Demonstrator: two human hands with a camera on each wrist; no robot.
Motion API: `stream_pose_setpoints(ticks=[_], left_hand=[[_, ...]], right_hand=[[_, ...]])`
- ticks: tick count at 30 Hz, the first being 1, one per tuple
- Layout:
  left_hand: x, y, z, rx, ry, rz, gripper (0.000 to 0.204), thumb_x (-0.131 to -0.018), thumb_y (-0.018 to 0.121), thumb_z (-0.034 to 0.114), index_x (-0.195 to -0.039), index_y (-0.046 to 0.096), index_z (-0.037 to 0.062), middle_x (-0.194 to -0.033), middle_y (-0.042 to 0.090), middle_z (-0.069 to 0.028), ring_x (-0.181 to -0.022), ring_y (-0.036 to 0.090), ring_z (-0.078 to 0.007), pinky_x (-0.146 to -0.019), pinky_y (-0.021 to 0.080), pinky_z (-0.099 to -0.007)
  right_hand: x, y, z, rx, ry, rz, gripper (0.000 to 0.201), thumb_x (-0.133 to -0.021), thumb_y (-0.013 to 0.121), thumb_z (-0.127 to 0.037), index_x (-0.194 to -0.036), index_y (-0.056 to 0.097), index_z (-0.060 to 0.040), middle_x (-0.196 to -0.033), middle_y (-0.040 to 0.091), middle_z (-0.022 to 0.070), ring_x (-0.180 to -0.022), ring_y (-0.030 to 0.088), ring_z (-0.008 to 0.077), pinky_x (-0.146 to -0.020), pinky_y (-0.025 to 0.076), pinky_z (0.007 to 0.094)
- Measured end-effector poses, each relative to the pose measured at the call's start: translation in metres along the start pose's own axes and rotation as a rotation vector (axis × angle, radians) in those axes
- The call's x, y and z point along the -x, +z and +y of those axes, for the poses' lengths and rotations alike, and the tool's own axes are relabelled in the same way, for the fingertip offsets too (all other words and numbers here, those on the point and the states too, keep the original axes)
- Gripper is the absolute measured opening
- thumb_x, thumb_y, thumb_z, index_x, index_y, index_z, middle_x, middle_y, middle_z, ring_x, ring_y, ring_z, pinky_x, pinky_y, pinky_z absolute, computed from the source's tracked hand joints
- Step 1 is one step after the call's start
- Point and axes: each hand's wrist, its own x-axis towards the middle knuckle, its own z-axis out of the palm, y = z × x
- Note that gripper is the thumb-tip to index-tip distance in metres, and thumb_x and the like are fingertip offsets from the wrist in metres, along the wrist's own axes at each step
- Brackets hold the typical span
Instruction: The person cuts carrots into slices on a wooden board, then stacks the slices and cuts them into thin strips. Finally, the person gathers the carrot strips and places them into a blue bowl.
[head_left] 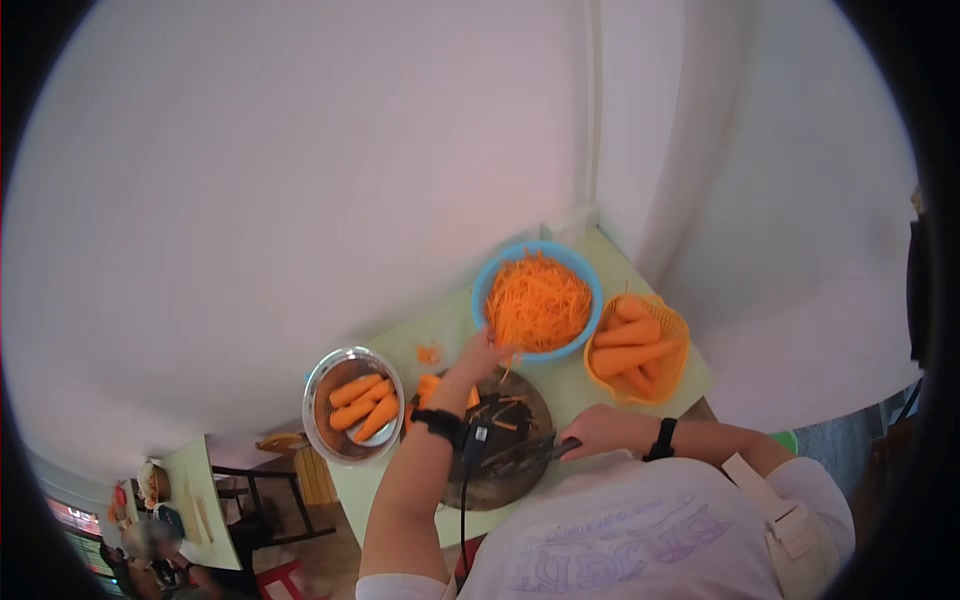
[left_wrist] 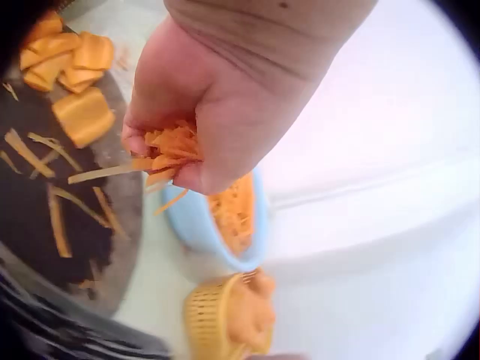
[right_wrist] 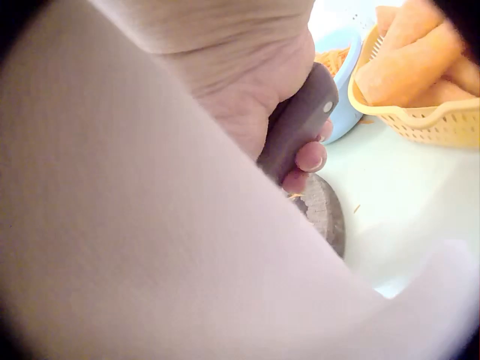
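My left hand is beside the blue basin, at its edge nearest the round cutting board. Its fingers grip a bunch of carrot shreds, with some strands poking out below. The basin is heaped with more carrot shreds. In my right hand is a knife, held by its dark riveted handle at the board's right side. Loose strips lie scattered on the board's dark middle. Thick carrot slices sit by its far left edge, partly hidden by my left arm in the head view.
A yellow basket of whole carrots stands right of the basin. Left of the board is a metal strainer bowl with several peeled carrots. Carrot scraps lie on the pale table, which meets the wall. Another person sits far left.
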Motion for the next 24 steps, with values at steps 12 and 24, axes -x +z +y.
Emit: stream_pose_setpoints(ticks=[12, 24], left_hand=[[0.044, 0.028, -0.134, 0.068, -0.249, 0.148, 0.018, -0.085, 0.065, 0.011, -0.099, 0.072, 0.0017, -0.080, 0.071, -0.0087, -0.073, 0.067, -0.0162, -0.071, 0.053, -0.0301], [0.091, 0.083, -0.155, -0.481, -0.044, 0.319, 0.017, -0.083, 0.065, 0.011, -0.098, 0.061, 0.0049, -0.098, 0.061, -0.0145, -0.098, 0.062, -0.0310, -0.083, 0.052, -0.0411]], right_hand=[[0.005, -0.018, 0.004, -0.065, 0.052, 0.023, 0.037, -0.079, 0.070, -0.046, -0.091, 0.070, -0.0117, -0.077, 0.067, 0.0135, -0.075, 0.064, 0.0341, -0.066, 0.050, 0.0446], [0.004, -0.025, 0.021, -0.322, 0.322, 0.266, 0.035, -0.085, 0.071, -0.039, -0.092, 0.069, -0.0047, -0.070, 0.064, 0.0131, -0.063, 0.062, 0.0264, -0.060, 0.048, 0.0361]])
